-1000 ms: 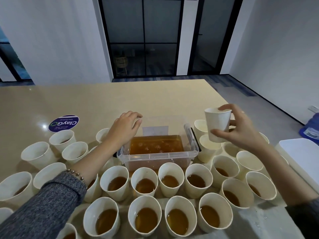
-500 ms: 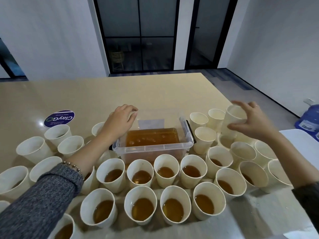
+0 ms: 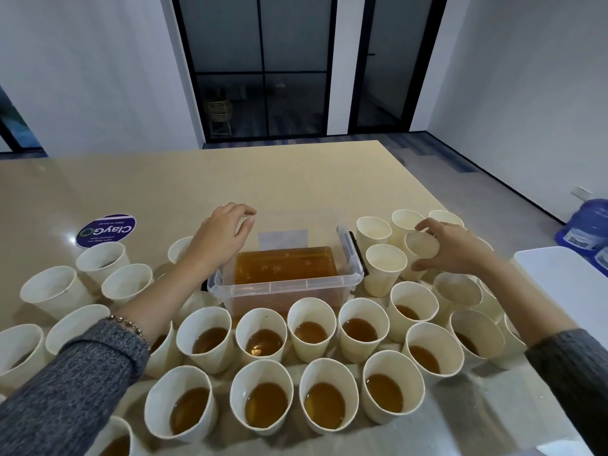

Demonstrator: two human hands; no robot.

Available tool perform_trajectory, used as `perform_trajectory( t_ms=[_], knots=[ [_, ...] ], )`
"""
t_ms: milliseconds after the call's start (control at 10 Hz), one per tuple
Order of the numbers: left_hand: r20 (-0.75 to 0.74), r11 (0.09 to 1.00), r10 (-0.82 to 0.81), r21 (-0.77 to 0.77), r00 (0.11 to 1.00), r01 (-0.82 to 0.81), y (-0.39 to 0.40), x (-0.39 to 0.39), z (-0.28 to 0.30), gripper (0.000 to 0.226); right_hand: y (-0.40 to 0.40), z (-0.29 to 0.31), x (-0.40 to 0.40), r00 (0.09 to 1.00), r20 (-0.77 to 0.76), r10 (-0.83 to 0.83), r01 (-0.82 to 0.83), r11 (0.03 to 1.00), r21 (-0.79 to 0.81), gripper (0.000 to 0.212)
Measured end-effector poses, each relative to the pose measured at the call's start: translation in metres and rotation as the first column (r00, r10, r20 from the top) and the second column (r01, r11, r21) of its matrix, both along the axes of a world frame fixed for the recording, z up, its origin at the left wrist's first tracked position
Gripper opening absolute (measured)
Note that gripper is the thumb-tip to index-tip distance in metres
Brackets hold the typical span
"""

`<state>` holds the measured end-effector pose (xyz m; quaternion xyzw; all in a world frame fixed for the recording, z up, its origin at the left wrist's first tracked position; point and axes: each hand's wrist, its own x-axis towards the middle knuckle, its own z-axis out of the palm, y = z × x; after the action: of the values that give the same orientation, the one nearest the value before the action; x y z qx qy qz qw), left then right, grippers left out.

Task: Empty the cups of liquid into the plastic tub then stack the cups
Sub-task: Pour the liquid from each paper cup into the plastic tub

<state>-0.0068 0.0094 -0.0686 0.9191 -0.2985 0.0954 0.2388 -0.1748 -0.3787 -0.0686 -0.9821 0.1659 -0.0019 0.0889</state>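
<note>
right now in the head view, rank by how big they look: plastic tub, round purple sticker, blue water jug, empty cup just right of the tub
1. plastic tub
2. round purple sticker
3. empty cup and blue water jug: look alike; the jug is farther and cut off, so unranked.

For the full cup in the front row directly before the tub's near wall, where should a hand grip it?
Grip the full cup round its upper side wall, just below the rim, coming from above: neighbours crowd its sides, it stands upright, and the liquid sits low.
</note>
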Motion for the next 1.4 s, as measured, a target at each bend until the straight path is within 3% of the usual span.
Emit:
perform_trajectory(
  t_ms=[200, 300, 400, 500, 800, 900, 1000, 1100, 1200, 1300, 1400],
  knots=[
    [0.009, 1.0, -0.003, -0.009, 1.0, 0.003, -0.001, 0.001, -0.001, 0.032, -0.025, 0.016, -0.009, 0.991, 0.117, -0.059, 0.047, 0.994, 0.099, 0.084],
    [0.012, 1.0, -0.009, -0.017, 1.0, 0.009, 0.0, 0.001, -0.002, 0.031, -0.046, 0.021, -0.015, 0.975, 0.111, -0.191, 0.185, 0.981, 0.062, 0.081],
    [0.012, 1.0, -0.006, -0.014, 1.0, 0.006, 0.0, 0.002, -0.002, 0.031, -0.052, 0.02, -0.019, 0.948, -0.109, -0.298, 0.301, 0.954, 0.007, 0.089],
    [0.01, 1.0, -0.003, -0.013, 1.0, 0.003, 0.0, 0.001, -0.001, 0.032, -0.05, 0.013, -0.021, 0.931, -0.18, -0.318, 0.33, 0.943, 0.038, 0.087],
    [-0.004, 1.0, 0.005, -0.026, 1.0, -0.005, 0.0, 0.001, -0.001, 0.032, -0.063, 0.03, -0.035, 0.92, 0.05, -0.388, 0.387, 0.922, 0.028, 0.08],
    [-0.005, 1.0, 0.003, -0.031, 1.0, -0.003, 0.0, 0.002, -0.001, 0.032, -0.052, 0.064, -0.042, 0.931, 0.226, -0.287, 0.292, 0.956, 0.015, 0.073],
    [-0.012, 0.999, -0.001, -0.033, 1.0, 0.0, 0.0, 0.001, -0.002, 0.032, -0.027, 0.096, -0.044, 0.884, 0.408, -0.229, 0.168, 0.969, 0.18, 0.071],
    [-0.02, 0.999, -0.001, -0.037, 1.0, 0.001, 0.001, 0.001, -0.001, 0.032, 0.002, 0.111, -0.038, 0.84, 0.486, -0.24, 0.017, 0.908, 0.419, 0.071],
    [-0.023, 0.999, -0.01, -0.038, 1.0, 0.009, 0.002, 0.002, -0.001, 0.031, 0.035, 0.108, -0.027, 0.84, 0.502, -0.208, -0.135, 0.815, 0.563, 0.069],
    [-0.031, 0.999, -0.009, -0.044, 0.999, 0.007, 0.002, 0.002, -0.001, 0.031, 0.058, 0.096, -0.016, 0.867, 0.484, -0.119, -0.229, 0.767, 0.599, 0.09],
    [-0.037, 0.999, -0.008, -0.048, 0.999, 0.006, 0.003, 0.0, 0.0, 0.032, 0.078, 0.083, -0.006, 0.88, 0.474, -0.028, -0.297, 0.748, 0.594, 0.069]
  ],
)
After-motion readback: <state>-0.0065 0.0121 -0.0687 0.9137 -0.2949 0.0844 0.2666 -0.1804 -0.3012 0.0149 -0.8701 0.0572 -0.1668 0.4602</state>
